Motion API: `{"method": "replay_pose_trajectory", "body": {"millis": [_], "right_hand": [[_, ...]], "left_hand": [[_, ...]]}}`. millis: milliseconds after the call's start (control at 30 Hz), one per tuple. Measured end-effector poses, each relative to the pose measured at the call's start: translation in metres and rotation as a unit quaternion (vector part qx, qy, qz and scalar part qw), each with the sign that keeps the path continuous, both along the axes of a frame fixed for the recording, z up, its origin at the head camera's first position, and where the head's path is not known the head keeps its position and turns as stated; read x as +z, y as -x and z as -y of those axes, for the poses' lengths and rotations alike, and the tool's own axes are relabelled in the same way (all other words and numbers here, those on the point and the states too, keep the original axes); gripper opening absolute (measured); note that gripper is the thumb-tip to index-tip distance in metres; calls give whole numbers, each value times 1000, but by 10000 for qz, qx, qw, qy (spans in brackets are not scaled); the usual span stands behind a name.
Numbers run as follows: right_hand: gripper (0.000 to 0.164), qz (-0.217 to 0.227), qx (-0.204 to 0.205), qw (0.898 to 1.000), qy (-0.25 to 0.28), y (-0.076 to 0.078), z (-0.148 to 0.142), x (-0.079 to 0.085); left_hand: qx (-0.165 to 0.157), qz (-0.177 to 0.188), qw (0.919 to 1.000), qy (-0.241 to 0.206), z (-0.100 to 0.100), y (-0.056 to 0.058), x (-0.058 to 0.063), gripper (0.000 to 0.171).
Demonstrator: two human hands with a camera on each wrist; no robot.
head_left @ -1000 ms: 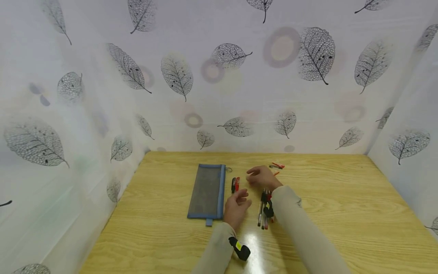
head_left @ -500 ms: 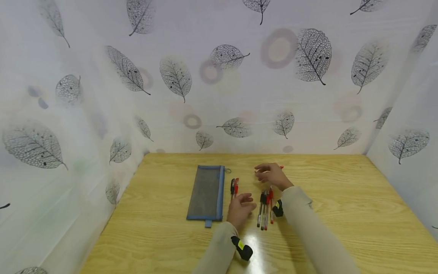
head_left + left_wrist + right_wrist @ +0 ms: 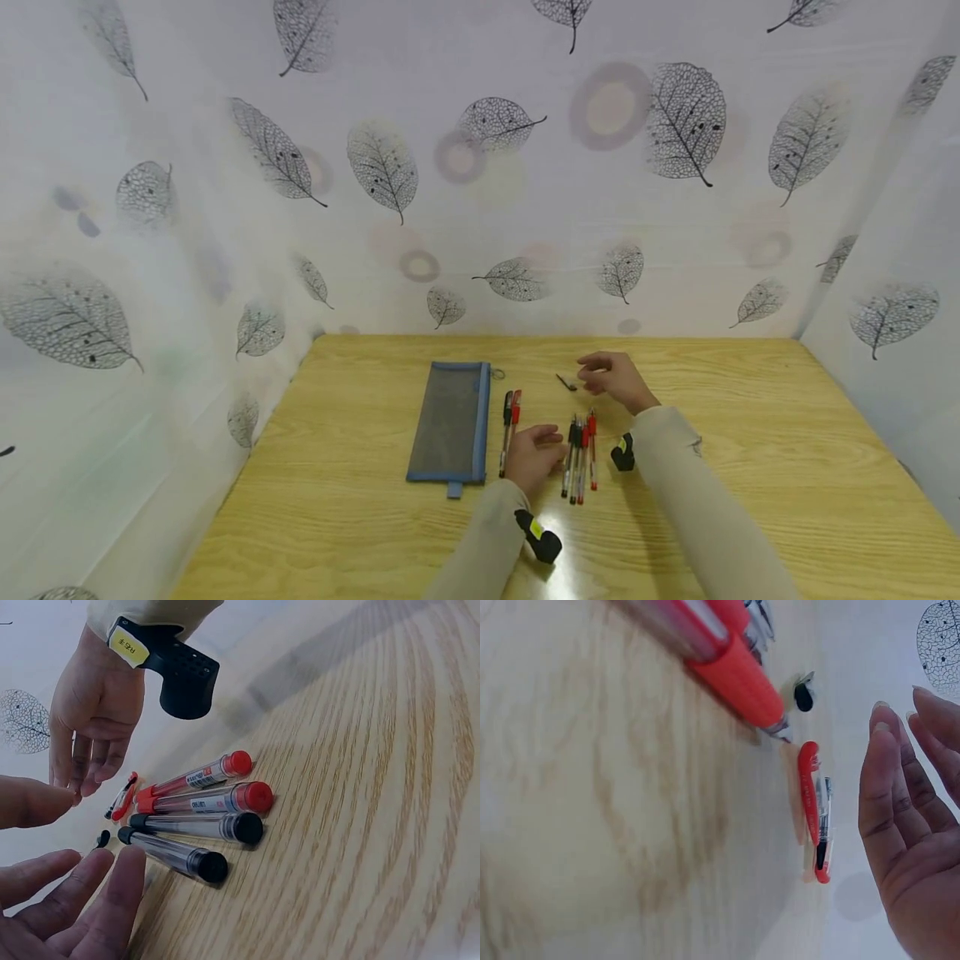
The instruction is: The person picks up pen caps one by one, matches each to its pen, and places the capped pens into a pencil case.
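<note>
Several uncapped gel pens (image 3: 579, 458), some black and some red, lie side by side with tips pointing away. My left hand (image 3: 534, 457) hovers just left of them, fingers loosely bent and holding nothing. Beyond the pens, my right hand (image 3: 617, 382) is held with relaxed fingers and nothing in its grasp. A black pen cap (image 3: 566, 382) lies to its left. Red pen caps (image 3: 810, 795) with a dark-and-clear piece between them lie near the right fingers in the right wrist view; that hand hides them in the head view.
A blue-edged mesh zip pouch (image 3: 446, 425) lies flat at the left. Beside it are a black capped pen (image 3: 506, 433) and a red capped pen (image 3: 515, 407), the red one partly covered by my left hand. Leaf-patterned cloth (image 3: 480, 208) surrounds the wooden table (image 3: 337, 533).
My right hand has moved to the right, away from the black cap, which now shows, and over the red caps. My left hand has shifted slightly right, towards the uncapped pens.
</note>
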State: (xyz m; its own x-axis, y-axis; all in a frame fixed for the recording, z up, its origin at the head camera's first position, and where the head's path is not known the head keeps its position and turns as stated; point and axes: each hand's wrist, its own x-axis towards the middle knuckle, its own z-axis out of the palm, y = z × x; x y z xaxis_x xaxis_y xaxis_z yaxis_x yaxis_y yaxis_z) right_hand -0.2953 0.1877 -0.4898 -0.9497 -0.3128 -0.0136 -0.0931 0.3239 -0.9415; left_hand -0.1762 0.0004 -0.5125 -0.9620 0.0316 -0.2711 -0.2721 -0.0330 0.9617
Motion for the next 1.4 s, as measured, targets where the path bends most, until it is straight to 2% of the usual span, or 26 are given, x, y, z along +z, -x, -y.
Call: {"method": "replay_pose_trajectory", "body": {"millis": [167,400,500,667,800,867,1033,1233,1400], "right_hand": [[40,75,-198,9996,-189,2,-2,-6],[38,124,-290,9992,-235,2,0,-11],[37,82,-219,9994,-240,0,0,-7],[36,133,-84,9996,-242,-12,6,13],[37,258,-154,9988,-386,-18,11,21],[37,304,-205,9985,-411,-16,11,18],[38,272,-305,9980,-476,-3,8,-3],[36,308,-403,9977,-458,3,9,-17],[34,179,-394,9983,-401,5,10,-22]], "left_hand": [[7,101,9998,148,-2,2,2,37],[-10,230,9980,586,-4,7,2,31],[-75,291,9966,769,-5,11,-1,31],[-169,292,9924,1187,-5,14,-3,29],[-156,214,9883,1502,-5,14,-4,26],[-128,183,9870,1592,-6,15,-5,24],[-35,186,9838,1783,-7,16,-5,21],[-84,151,9691,2461,-9,13,0,21],[-146,186,9631,2680,-10,13,2,21]]}}
